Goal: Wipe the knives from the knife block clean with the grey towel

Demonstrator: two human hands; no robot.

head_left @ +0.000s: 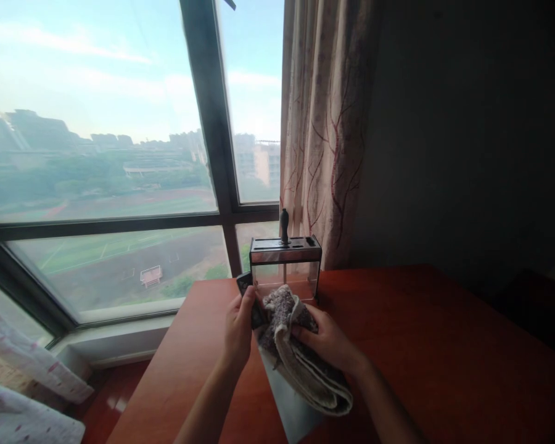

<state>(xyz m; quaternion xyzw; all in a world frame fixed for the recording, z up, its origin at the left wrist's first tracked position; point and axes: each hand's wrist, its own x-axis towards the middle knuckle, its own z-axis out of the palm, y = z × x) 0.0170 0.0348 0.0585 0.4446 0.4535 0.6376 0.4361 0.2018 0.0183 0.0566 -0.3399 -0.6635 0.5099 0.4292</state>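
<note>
My left hand (238, 324) is closed around the dark handle (244, 282) of a kitchen knife. The knife's broad grey blade (289, 401) slants down toward me over the table, partly covered by a thick grey-and-beige towel (300, 357). My right hand (326, 336) grips this folded towel from the right, thumb on top, and its bunched end lies against the knife near the handle. Just beyond my hands stands a clear-sided knife block (285, 251) with a slotted top. One black-handled tool (284, 226) stands upright in it.
The reddish-brown wooden table (425, 351) extends widely to the right. Behind it hang a patterned curtain (326, 123) and a dark wall. Large windows (102, 160) with dark frames fill the left side, and another pale curtain (23, 407) hangs at the lower left.
</note>
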